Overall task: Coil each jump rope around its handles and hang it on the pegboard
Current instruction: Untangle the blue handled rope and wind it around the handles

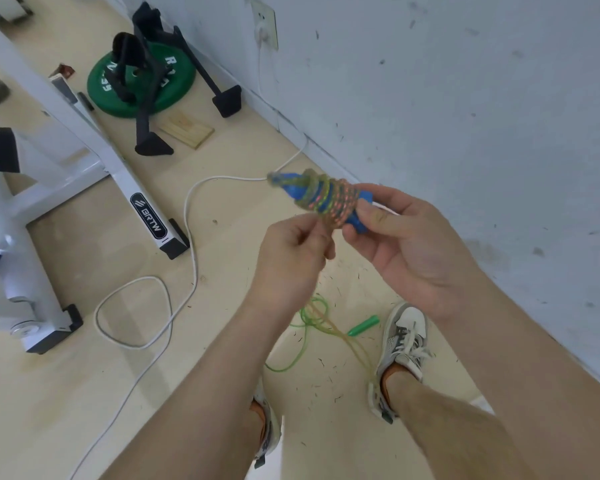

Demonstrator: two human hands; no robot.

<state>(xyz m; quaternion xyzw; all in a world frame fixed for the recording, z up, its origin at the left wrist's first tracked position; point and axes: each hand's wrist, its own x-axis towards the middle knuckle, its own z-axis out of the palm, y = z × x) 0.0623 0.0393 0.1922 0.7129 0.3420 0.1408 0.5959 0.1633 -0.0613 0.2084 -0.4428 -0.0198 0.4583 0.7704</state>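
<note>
Above the floor, right hand grips blue handles steady so left hand pinches rope, winding.

Blue handles wrapped in pink-and-green speckled rope; green rope, green weight plate.

Left hand and right hand close together, fingers curled

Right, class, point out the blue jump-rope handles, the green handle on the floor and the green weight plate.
blue jump-rope handles [293, 189]: head view, bare blue tip left of the coils.
green handle [363, 325]: head view, middle of its shaft.
green weight plate [185, 75]: head view, bare right rim.
</note>
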